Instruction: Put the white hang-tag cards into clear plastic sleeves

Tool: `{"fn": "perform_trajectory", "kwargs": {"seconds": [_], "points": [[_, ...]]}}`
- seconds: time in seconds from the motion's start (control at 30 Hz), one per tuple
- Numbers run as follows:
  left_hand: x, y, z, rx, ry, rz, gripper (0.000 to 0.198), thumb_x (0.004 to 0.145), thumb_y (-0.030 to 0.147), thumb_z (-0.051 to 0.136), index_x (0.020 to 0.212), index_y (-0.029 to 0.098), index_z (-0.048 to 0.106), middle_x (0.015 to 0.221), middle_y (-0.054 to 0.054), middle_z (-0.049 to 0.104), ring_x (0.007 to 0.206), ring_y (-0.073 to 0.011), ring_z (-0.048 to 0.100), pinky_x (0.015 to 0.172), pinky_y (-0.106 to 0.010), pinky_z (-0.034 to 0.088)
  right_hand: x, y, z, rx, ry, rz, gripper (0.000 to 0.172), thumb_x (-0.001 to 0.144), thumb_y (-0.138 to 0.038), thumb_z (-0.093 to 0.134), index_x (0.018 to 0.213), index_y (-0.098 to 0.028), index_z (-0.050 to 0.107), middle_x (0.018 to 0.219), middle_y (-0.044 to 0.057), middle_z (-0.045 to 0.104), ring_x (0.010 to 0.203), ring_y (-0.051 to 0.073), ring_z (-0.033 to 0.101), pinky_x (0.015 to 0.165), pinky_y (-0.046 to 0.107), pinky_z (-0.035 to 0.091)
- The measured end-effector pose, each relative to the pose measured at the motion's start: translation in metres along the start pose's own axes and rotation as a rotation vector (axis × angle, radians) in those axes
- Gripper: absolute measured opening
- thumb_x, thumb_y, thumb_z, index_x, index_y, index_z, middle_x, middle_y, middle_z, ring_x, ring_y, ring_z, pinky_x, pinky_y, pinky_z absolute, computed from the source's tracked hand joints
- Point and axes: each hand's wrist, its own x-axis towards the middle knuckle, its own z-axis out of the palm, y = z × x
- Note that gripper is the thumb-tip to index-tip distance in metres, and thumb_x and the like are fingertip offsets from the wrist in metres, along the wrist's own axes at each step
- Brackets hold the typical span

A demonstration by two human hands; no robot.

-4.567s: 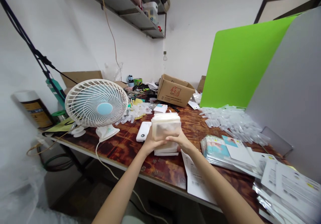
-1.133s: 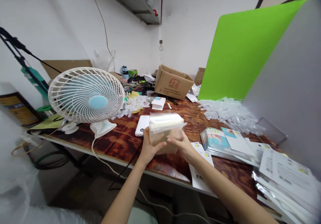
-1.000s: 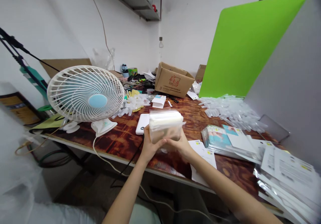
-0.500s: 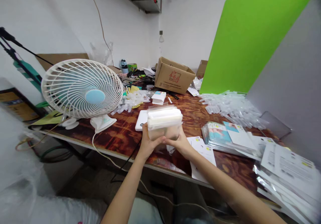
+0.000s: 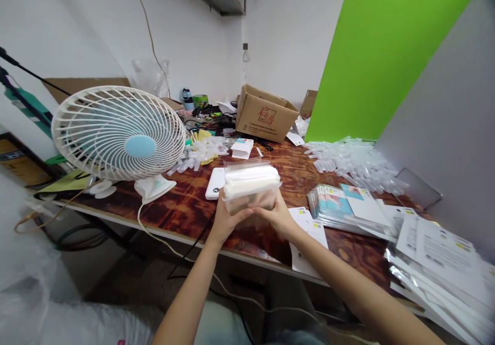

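Between my two hands is a stack of clear plastic bags [image 5: 252,184] with whitish edges, held above the front of the table. My left hand [image 5: 228,216] grips its left side and my right hand [image 5: 275,213] its right side, thumbs nearly meeting at the near face. The fingers behind the stack are mostly hidden. Just beyond my left hand lies a white flat device [image 5: 214,183] with a round dark mark. Printed white cards [image 5: 307,239] lie beside my right wrist.
A white fan [image 5: 119,133] stands at left. An open cardboard box [image 5: 266,114] sits at the back. Clear plastic pieces [image 5: 351,163] heap at right and others [image 5: 203,153] near the fan. Packaged cards [image 5: 332,206] and a larger stack [image 5: 436,247] lie at right. A green panel [image 5: 386,61] rises behind.
The view has shifted slightly, so the table and its things sit a little further left and higher. Both hands still hold the bag stack, in nearly the same pose.
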Motion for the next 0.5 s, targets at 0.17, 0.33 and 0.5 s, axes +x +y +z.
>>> {"fn": "perform_trajectory", "kwargs": {"seconds": [0.17, 0.33, 0.5], "points": [[0.001, -0.002, 0.001, -0.002, 0.01, -0.002, 0.063, 0.055, 0.034, 0.086, 0.109, 0.018, 0.056, 0.109, -0.011, 0.069, 0.099, -0.0287, 0.067, 0.09, -0.044, 0.052, -0.002, 0.006, 0.001, -0.08, 0.005, -0.042, 0.075, 0.061, -0.047, 0.081, 0.119, -0.023, 0.039, 0.112, 0.007, 0.061, 0.102, 0.023, 0.062, 0.091, 0.04, 0.05], [0.006, -0.006, -0.001, 0.018, 0.02, 0.004, 0.053, 0.061, 0.032, 0.083, 0.106, 0.016, 0.059, 0.103, -0.009, 0.072, 0.098, -0.0265, 0.067, 0.092, -0.042, 0.05, -0.003, 0.003, -0.001, -0.255, 0.04, -0.19, 0.088, 0.064, -0.054, 0.077, 0.132, -0.023, 0.03, 0.118, 0.01, 0.056, 0.108, 0.024, 0.059, 0.091, 0.042, 0.05], [0.006, -0.007, -0.002, 0.043, 0.044, 0.009, 0.049, 0.061, 0.031, 0.083, 0.101, 0.016, 0.061, 0.097, -0.009, 0.073, 0.091, -0.0254, 0.069, 0.089, -0.041, 0.052, -0.011, -0.038, -0.014, -0.555, 0.286, -0.534, 0.071, 0.077, -0.045, 0.07, 0.138, -0.03, 0.034, 0.135, 0.01, 0.036, 0.129, 0.028, 0.035, 0.108, 0.052, 0.029]]}}
